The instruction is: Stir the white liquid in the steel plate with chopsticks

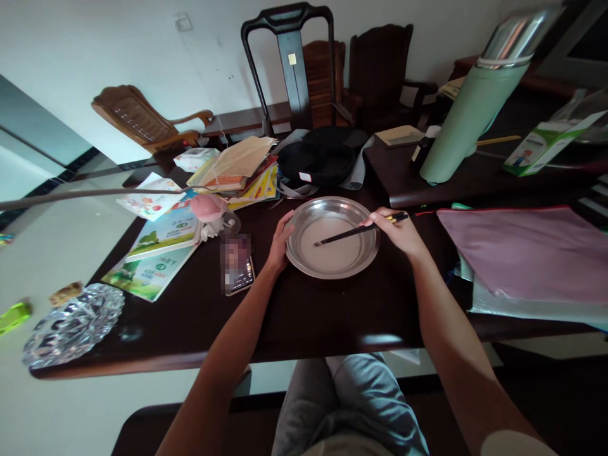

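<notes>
A round metal plate (pixel 332 269) lies on the dark wooden table (pixel 304 316) in front of me. My left hand (pixel 279 244) rests against the plate's left rim, fingers curled around its edge. My right hand (pixel 398 231) sits at the plate's right rim and pinches a pair of dark chopsticks (pixel 351 233). Their tips point left and reach down onto the middle of the plate. I see nothing lying in the plate.
A phone (pixel 237 265) lies left of the plate, with booklets (pixel 159 253), a pink object (pixel 209 208) and a glass ashtray (pixel 73 324) further left. A black bag (pixel 320 157) sits behind the plate. A green flask (pixel 468 117) and purple folder (pixel 527 250) are to the right.
</notes>
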A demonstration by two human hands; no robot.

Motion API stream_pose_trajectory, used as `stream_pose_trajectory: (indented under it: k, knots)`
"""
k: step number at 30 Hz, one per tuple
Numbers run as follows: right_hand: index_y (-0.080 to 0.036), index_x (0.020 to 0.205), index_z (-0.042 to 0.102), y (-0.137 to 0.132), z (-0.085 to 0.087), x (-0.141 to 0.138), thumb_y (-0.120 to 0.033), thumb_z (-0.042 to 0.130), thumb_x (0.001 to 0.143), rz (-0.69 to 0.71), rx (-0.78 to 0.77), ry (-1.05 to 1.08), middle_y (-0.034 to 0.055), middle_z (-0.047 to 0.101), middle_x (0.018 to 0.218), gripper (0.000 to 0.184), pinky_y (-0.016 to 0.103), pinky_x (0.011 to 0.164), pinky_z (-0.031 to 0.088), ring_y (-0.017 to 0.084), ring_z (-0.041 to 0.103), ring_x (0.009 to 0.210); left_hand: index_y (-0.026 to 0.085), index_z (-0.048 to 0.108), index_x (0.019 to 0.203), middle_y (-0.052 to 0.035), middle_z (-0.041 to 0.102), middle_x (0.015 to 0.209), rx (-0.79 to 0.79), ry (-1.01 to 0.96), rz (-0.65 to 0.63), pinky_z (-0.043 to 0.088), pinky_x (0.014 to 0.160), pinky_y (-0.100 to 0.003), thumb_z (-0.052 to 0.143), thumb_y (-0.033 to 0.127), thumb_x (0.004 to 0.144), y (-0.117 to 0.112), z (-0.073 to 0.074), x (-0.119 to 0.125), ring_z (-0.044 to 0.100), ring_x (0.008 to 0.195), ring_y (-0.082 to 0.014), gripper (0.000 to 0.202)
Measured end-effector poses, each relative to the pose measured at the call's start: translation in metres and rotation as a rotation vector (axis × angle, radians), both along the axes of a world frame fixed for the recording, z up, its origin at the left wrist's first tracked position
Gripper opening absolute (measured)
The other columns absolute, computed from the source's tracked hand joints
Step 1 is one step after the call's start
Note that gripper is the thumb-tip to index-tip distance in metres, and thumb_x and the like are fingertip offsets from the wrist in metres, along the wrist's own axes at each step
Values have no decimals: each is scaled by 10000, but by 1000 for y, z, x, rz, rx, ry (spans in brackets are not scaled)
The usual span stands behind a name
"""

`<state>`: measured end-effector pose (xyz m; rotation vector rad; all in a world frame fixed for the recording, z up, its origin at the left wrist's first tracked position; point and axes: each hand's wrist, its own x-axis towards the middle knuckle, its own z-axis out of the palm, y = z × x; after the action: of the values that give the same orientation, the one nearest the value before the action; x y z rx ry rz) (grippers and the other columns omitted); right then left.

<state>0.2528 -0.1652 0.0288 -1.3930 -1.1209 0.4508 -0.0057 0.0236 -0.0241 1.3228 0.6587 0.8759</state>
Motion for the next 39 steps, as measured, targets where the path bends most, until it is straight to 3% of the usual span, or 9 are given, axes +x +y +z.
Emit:
stream_pose_trajectory:
  k: [6,12,15,19,25,31,34,37,39]
  knots:
    - [-271,615,714,-5,-1,12,-784,680,869,-214,81,55,38,744,629,574,422,836,595,253,750,702,290,695,1341,-84,645,1529,-10,-7,-8,498,1147,-521,854,614,768,2,-2,0,614,1370,-371,677]
    - [-272,663,743,-1,1,0,-779,715,842,8,1,5,51,796,750,538,428,862,601,274,779,820,287,700,1337,-86,669,1495,-14,-6,2,511,1138,-521,857,616,764,1,-1,1,614,1373,-377,679]
    - [-267,707,763,-1,-1,3,-766,712,851,-84,35,-33,48,808,785,522,414,864,595,265,778,842,287,693,1342,-89,669,1490,-17,-9,-3,509,1137,-521,854,627,759,1,-1,1,623,1359,-373,694]
    - [-270,631,725,-5,-2,12,-760,667,893,-228,80,36,39,747,636,558,430,852,599,261,757,729,289,692,1341,-86,658,1506,-9,1,3,504,1145,-523,845,624,768,1,-1,1,615,1368,-372,680]
    - [-266,685,753,0,0,1,-773,720,841,13,-11,-4,59,805,772,532,424,857,605,277,784,835,295,689,1354,-81,664,1498,-18,5,-13,488,1167,-530,836,608,786,1,-1,-1,620,1361,-364,665]
    - [-262,638,726,-6,2,11,-771,684,875,-207,69,34,46,766,667,563,417,841,611,252,765,735,293,684,1352,-85,655,1507,21,16,-7,486,1165,-536,817,611,806,2,-3,0,606,1377,-369,646]
    - [-277,597,704,-6,3,8,-814,692,835,-151,34,59,40,750,631,588,422,829,615,256,760,718,293,681,1354,-86,648,1516,19,16,-6,490,1161,-535,816,609,801,2,-3,0,604,1381,-370,651]
    - [-278,653,746,-1,4,0,-830,724,789,-27,-10,14,42,793,723,569,422,839,610,263,771,782,290,684,1352,-90,659,1500,4,11,-4,499,1153,-530,819,595,803,1,-1,0,614,1370,-369,642]
    - [-277,690,765,0,3,-1,-831,727,784,-49,6,-26,40,811,775,563,421,847,605,265,771,817,288,689,1345,-93,660,1499,2,6,-1,501,1152,-527,822,591,803,0,0,0,615,1369,-370,635]
